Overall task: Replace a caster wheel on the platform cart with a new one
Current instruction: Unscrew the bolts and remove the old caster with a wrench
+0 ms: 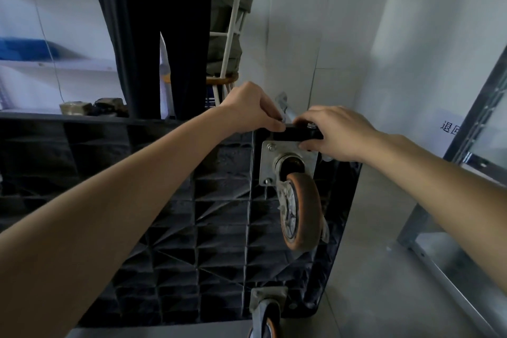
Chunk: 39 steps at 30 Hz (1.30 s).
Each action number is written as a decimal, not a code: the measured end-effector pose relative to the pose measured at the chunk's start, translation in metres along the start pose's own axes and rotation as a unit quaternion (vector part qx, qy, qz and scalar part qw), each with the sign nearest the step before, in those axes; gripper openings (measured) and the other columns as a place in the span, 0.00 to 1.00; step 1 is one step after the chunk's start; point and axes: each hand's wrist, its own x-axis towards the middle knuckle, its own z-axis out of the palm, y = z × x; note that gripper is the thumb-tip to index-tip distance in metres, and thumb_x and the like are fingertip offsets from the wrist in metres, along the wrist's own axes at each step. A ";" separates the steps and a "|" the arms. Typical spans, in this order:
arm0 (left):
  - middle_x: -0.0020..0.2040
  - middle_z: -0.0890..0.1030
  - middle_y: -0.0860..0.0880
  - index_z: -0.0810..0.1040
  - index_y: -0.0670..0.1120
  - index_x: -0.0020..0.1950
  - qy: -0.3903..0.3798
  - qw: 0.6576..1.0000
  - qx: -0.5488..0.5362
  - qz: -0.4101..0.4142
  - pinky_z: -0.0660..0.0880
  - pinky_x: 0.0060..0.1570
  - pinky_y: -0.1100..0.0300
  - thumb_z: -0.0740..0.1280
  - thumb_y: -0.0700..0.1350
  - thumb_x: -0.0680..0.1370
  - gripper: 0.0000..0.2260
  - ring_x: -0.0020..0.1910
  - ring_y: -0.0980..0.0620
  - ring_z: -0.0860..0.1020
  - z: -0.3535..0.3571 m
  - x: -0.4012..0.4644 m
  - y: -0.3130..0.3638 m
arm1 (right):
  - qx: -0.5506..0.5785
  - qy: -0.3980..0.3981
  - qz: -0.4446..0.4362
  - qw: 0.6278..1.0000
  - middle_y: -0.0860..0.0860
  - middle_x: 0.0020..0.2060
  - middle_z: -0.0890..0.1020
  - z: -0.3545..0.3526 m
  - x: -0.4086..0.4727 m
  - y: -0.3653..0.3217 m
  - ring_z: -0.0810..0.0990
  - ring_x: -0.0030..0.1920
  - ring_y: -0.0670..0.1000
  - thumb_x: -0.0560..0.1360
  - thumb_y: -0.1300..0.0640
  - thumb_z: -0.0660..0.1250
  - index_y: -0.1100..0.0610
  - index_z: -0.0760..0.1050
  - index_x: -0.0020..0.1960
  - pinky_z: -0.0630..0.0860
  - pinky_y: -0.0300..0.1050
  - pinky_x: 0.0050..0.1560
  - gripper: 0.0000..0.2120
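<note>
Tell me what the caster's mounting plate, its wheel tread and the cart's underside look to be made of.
Mounting plate: dull grey metal, likely plated steel, with bolt heads at its corners. Wheel tread: orange-brown rubber or polyurethane, matte and scuffed. Cart underside: black moulded plastic, judging by its ribbed grid.

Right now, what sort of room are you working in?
Probably a storeroom or workshop. White shelves line the left wall, a metal rack stands at right, and the cart is tipped on its side on a bare concrete floor.
</note>
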 end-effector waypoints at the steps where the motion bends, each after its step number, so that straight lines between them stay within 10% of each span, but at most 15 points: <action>1: 0.39 0.83 0.60 0.87 0.53 0.43 -0.003 1.000 -0.005 -0.004 0.75 0.44 0.68 0.82 0.49 0.67 0.08 0.41 0.62 0.79 0.001 0.001 -0.001 | 0.001 0.001 -0.001 1.000 0.46 0.55 0.78 0.000 0.000 0.000 0.77 0.59 0.54 0.75 0.48 0.73 0.47 0.76 0.66 0.61 0.42 0.49 0.20; 9: 0.42 0.85 0.57 0.88 0.53 0.46 -0.017 1.000 -0.004 -0.008 0.79 0.51 0.60 0.80 0.51 0.69 0.08 0.46 0.58 0.81 0.001 -0.001 -0.002 | -0.001 0.010 -0.011 1.000 0.44 0.52 0.76 0.004 0.000 0.002 0.77 0.58 0.54 0.75 0.46 0.73 0.46 0.76 0.65 0.62 0.43 0.48 0.19; 16: 0.41 0.84 0.60 0.88 0.53 0.48 0.020 1.000 -0.001 0.009 0.70 0.33 0.77 0.80 0.52 0.70 0.09 0.37 0.69 0.77 0.006 -0.008 -0.011 | 0.005 0.013 -0.012 1.000 0.45 0.56 0.78 0.006 0.001 0.003 0.77 0.58 0.53 0.75 0.46 0.74 0.47 0.75 0.67 0.62 0.43 0.50 0.22; 39: 0.48 0.85 0.56 0.87 0.53 0.53 0.065 0.998 -0.001 0.019 0.80 0.51 0.60 0.74 0.50 0.75 0.07 0.45 0.61 0.80 0.012 -0.015 -0.012 | -0.059 -0.003 -0.020 0.998 0.44 0.59 0.79 -0.004 -0.003 -0.003 0.77 0.60 0.50 0.76 0.41 0.69 0.46 0.72 0.70 0.67 0.46 0.58 0.24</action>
